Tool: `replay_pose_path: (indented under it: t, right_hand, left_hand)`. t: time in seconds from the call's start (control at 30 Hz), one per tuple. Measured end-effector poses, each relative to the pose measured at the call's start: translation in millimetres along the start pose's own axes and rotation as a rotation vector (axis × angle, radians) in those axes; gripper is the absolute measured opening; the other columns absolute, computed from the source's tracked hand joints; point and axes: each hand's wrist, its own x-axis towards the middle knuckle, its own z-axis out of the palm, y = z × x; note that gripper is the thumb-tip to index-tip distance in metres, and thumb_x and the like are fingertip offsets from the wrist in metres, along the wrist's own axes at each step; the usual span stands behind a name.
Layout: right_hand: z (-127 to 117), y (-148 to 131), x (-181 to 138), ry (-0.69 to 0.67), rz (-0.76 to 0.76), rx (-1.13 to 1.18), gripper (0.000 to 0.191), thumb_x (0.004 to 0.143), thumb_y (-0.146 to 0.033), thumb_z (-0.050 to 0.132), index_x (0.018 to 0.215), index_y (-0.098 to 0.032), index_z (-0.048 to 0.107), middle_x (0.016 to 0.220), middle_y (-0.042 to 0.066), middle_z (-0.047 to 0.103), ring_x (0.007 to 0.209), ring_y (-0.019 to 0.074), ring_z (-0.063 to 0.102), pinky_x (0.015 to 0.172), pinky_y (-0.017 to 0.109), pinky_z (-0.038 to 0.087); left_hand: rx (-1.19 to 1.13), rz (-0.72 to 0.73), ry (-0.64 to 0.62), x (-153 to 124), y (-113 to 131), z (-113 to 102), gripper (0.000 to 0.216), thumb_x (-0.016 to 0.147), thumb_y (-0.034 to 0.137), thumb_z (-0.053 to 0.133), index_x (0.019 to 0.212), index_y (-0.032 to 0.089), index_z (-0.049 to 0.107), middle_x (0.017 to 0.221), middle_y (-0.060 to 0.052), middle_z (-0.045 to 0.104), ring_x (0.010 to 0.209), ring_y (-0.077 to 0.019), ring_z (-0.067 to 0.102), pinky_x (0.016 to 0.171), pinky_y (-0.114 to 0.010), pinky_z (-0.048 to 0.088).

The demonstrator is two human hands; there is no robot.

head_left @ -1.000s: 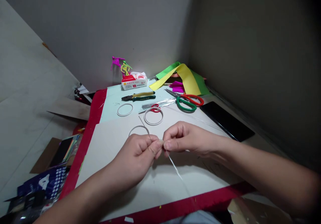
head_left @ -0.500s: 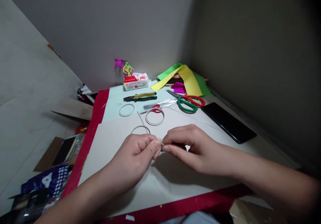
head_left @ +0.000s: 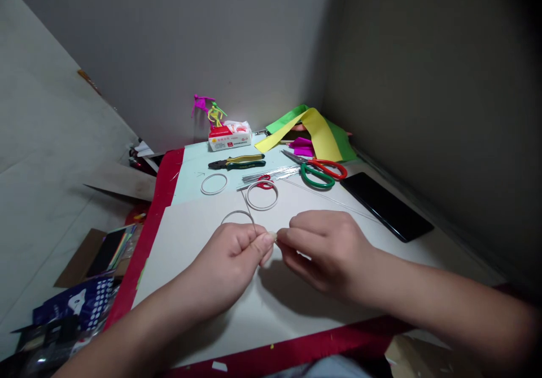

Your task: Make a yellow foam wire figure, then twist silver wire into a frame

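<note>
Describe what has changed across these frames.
The right hand has turned inward, its fingers curling over the pinch point, and the white strip hanging below it is gone from view. The left hand keeps its pinch on the wire. The scissors and pliers stayed put.

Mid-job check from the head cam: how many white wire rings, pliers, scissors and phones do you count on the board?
White wire rings: 3
Pliers: 1
Scissors: 1
Black phone: 1
Total: 6
</note>
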Motion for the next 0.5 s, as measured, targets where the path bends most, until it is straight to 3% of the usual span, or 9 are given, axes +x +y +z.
replay_pose_path:
  t: [0.1,0.17,0.27,0.33,0.4,0.5]
  right_hand:
    - [8,0,-2,0.140,-0.070,-0.103,0.021,0.086,-0.012,0.050,0.070,-0.013,0.064,0.058,0.003,0.053,0.055,0.0127,0.037,0.052,0.031,0.021]
    - [8,2,1,0.102,0.064,0.144,0.018,0.085,-0.014,0.052,0.072,-0.014,0.064,0.058,0.001,0.053,0.054,0.0111,0.040,0.052,0.028,0.025]
    - [2,7,9,-0.103,0.450,0.695,0.010,0.082,-0.018,0.055,0.074,-0.015,0.061,0.059,-0.003,0.051,0.053,0.0080,0.041,0.050,0.022,0.031]
    - [-1,11,14,-0.163,0.648,0.932,0.010,0.079,-0.022,0.063,0.073,-0.016,0.058,0.058,-0.005,0.047,0.052,0.0072,0.039,0.048,0.020,0.030]
    - [-2,15,15,-0.195,0.734,1.091,0.019,0.076,-0.030,0.068,0.072,-0.015,0.057,0.058,-0.005,0.044,0.052,0.0068,0.036,0.048,0.020,0.027]
    - [3,17,12,-0.285,0.736,1.323,0.028,0.082,-0.040,0.063,0.077,-0.013,0.065,0.054,-0.006,0.038,0.051,0.0067,0.029,0.047,0.022,0.020]
  left_hand:
    - [0.016,0.022,0.027,-1,1,-2,0.036,0.090,0.031,0.044,0.056,0.019,0.037,0.054,0.007,0.033,0.051,-0.0088,0.028,0.049,-0.022,0.026]
    - [0.007,0.035,0.044,-2,1,-2,0.036,0.090,0.030,0.043,0.056,0.019,0.039,0.054,0.006,0.035,0.050,-0.0086,0.030,0.049,-0.022,0.026]
    - [-0.027,0.016,0.069,-2,0,-2,0.034,0.091,0.033,0.042,0.061,0.018,0.045,0.052,0.006,0.036,0.049,-0.0088,0.031,0.047,-0.021,0.025]
    - [-0.048,-0.006,0.087,-2,-2,-2,0.033,0.092,0.036,0.042,0.064,0.018,0.049,0.051,0.007,0.035,0.047,-0.0087,0.030,0.046,-0.021,0.024]
    - [-0.057,-0.010,0.093,-1,-4,-3,0.034,0.092,0.037,0.041,0.067,0.017,0.052,0.050,0.007,0.035,0.046,-0.0085,0.030,0.045,-0.021,0.024]
    - [-0.020,0.020,0.088,1,-5,-4,0.035,0.092,0.037,0.041,0.067,0.017,0.054,0.050,0.007,0.035,0.047,-0.0087,0.031,0.046,-0.021,0.025]
